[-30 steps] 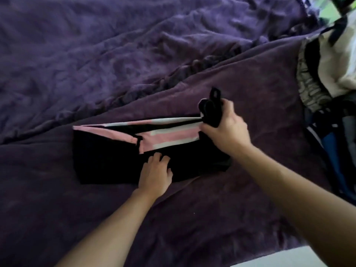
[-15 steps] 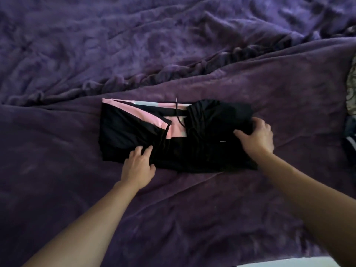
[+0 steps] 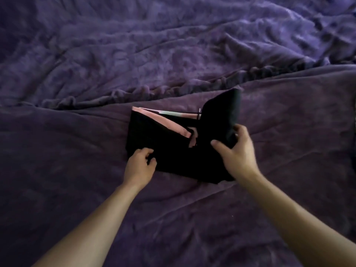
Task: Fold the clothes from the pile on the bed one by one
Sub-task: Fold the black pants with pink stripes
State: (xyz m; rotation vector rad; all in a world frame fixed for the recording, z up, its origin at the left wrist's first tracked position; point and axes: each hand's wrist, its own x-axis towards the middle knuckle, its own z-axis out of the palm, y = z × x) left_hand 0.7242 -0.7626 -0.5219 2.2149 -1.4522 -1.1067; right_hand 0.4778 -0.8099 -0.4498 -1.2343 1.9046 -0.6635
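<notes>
Looking down from my head, the black garment (image 3: pixel 169 151) with pink stripes lies mid-frame on the purple blanket (image 3: pixel 77 189). My left hand (image 3: pixel 139 166) pinches its lower left edge with curled fingers. My right hand (image 3: pixel 235 153) grips the garment's right end, and that flap stands raised toward the upper right.

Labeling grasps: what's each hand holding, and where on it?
Both hold the black-and-pink garment. The right hand grips its raised right end, and the left hand pinches its near edge, toward the left.
</notes>
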